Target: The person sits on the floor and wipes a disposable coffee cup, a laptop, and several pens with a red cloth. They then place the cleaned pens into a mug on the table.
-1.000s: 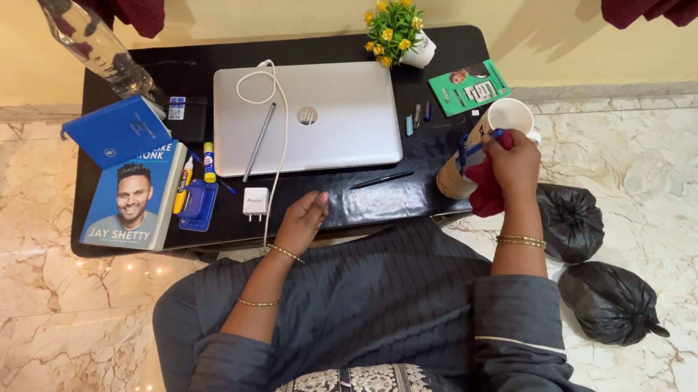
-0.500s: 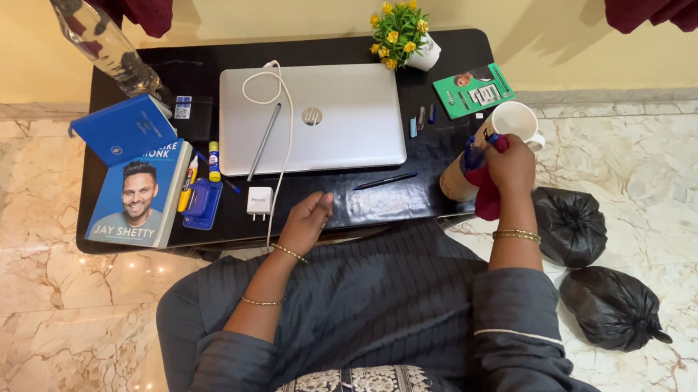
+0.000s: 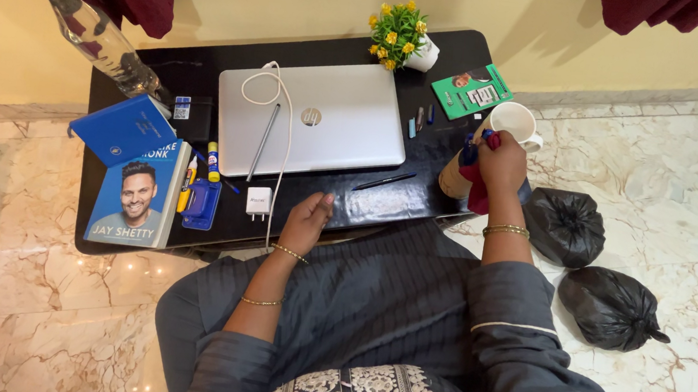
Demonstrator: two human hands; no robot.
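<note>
My right hand (image 3: pixel 502 161) grips a red cloth (image 3: pixel 477 189) and presses it against a tan cylindrical holder (image 3: pixel 452 177) with blue pens in it, at the right edge of the black table (image 3: pixel 381 207). A white mug (image 3: pixel 515 121) stands just behind that hand. My left hand (image 3: pixel 306 220) rests on the table's front edge, fingers curled and holding nothing, next to a white charger plug (image 3: pixel 257 201). A closed silver laptop (image 3: pixel 313 118) lies in the middle with a pen (image 3: pixel 262 141) and a white cable (image 3: pixel 273 107) on top.
A plastic water bottle (image 3: pixel 96 35), a blue notebook (image 3: pixel 124 129), a book with a portrait cover (image 3: pixel 137 194), a glue stick (image 3: pixel 212 163) and a blue stapler (image 3: pixel 199 203) fill the left side. A potted yellow flower (image 3: pixel 399 34) and green card (image 3: pixel 472 90) sit at the back. Two black bags (image 3: pixel 567 226) lie on the marble floor.
My right hand with the red cloth has shifted slightly left and toward me along the holder. The left hand has stayed in place. The view has moved a little.
</note>
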